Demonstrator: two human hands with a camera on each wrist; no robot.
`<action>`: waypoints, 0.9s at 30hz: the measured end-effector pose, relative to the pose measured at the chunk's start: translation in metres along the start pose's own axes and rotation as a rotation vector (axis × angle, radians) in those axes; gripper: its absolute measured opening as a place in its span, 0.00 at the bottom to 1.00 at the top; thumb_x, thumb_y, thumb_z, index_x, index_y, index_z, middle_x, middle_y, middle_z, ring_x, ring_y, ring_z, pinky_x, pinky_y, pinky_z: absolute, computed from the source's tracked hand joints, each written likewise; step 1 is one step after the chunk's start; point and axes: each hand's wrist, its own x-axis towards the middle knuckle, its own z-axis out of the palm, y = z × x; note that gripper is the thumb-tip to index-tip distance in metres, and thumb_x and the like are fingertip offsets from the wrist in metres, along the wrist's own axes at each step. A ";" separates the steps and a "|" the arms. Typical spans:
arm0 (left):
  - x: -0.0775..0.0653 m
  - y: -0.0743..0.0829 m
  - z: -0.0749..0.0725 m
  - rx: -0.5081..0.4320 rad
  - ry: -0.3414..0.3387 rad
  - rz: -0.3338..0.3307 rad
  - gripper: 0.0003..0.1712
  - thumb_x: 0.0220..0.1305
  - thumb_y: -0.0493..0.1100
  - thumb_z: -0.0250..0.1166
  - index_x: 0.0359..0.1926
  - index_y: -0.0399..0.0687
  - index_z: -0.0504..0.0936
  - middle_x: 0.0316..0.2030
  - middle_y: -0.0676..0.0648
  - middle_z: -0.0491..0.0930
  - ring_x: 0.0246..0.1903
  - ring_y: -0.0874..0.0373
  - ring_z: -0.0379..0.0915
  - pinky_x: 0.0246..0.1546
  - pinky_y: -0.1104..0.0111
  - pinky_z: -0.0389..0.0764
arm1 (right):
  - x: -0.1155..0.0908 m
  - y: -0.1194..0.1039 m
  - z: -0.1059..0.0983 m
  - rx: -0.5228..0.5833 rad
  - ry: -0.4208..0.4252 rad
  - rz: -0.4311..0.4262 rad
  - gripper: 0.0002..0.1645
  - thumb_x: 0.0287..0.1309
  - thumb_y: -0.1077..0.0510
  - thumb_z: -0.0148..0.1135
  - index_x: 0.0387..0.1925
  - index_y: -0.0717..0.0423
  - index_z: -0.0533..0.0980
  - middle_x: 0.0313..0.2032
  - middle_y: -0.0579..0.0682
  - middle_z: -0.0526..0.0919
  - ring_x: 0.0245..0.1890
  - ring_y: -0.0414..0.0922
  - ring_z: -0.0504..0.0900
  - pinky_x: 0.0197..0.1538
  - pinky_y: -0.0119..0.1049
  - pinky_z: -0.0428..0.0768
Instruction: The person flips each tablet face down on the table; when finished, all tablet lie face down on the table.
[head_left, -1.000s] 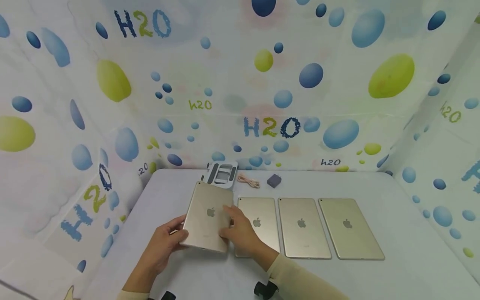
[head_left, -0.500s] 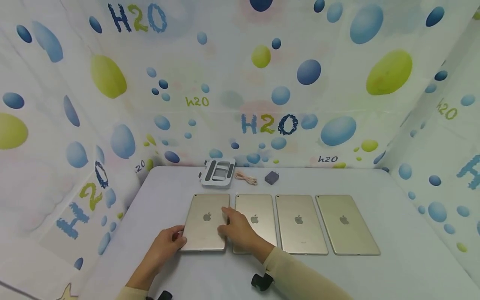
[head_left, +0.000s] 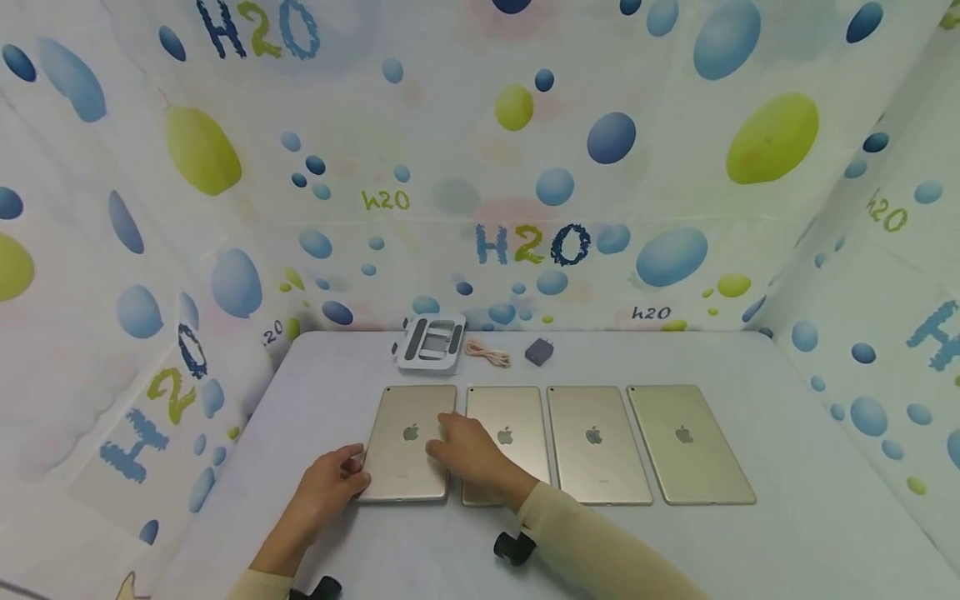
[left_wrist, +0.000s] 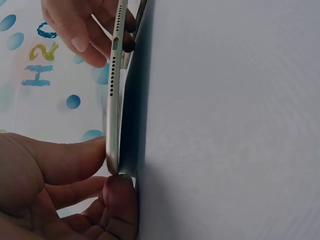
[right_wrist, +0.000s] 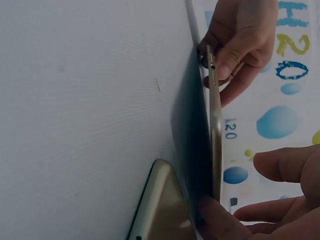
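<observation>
A gold tablet (head_left: 405,467) lies back side up, leftmost in a row of similar tablets, its front edge slightly above the white table in the wrist views. My left hand (head_left: 326,483) pinches its near left corner, thumb (left_wrist: 75,160) on the back and a fingertip under the edge. Over the right edge reaches my right hand (head_left: 472,454). Its thumb (right_wrist: 282,165) is lifted off the back, while a finger (right_wrist: 222,225) curls under the edge. Beside it lies a second tablet (head_left: 517,408), partly covered by the right hand.
Two more tablets, the third (head_left: 600,467) and the far right one (head_left: 690,467), continue the row. Behind them are a white-and-grey folding stand (head_left: 408,358), a coiled pale cable (head_left: 487,353) and a dark charger block (head_left: 538,352). A patterned curtain (head_left: 450,150) encloses the table (head_left: 750,417).
The leftmost tablet has come down from a raised tilt in front of the stand to lie in line with the others. Both hands lowered with it and stay at its edges.
</observation>
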 end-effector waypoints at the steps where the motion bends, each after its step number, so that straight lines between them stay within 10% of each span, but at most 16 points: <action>1: 0.000 0.000 0.000 -0.004 -0.001 -0.002 0.31 0.62 0.33 0.66 0.65 0.26 0.73 0.43 0.41 0.79 0.42 0.51 0.76 0.37 0.63 0.80 | 0.000 -0.002 0.000 -0.020 0.002 -0.001 0.34 0.65 0.54 0.58 0.67 0.71 0.70 0.67 0.65 0.74 0.70 0.59 0.70 0.71 0.52 0.69; 13: 0.001 0.000 0.008 0.032 0.035 0.010 0.32 0.58 0.29 0.64 0.66 0.28 0.72 0.39 0.42 0.79 0.36 0.53 0.76 0.31 0.66 0.79 | -0.003 -0.007 0.000 -0.071 0.015 -0.003 0.31 0.66 0.53 0.56 0.63 0.72 0.74 0.63 0.66 0.77 0.67 0.60 0.74 0.67 0.52 0.74; 27: 0.003 0.002 0.007 0.049 0.049 0.002 0.32 0.57 0.28 0.65 0.65 0.28 0.73 0.39 0.41 0.80 0.34 0.53 0.75 0.30 0.65 0.78 | -0.006 0.006 -0.004 0.176 -0.056 0.048 0.37 0.66 0.46 0.58 0.70 0.63 0.70 0.65 0.60 0.77 0.64 0.57 0.77 0.68 0.55 0.73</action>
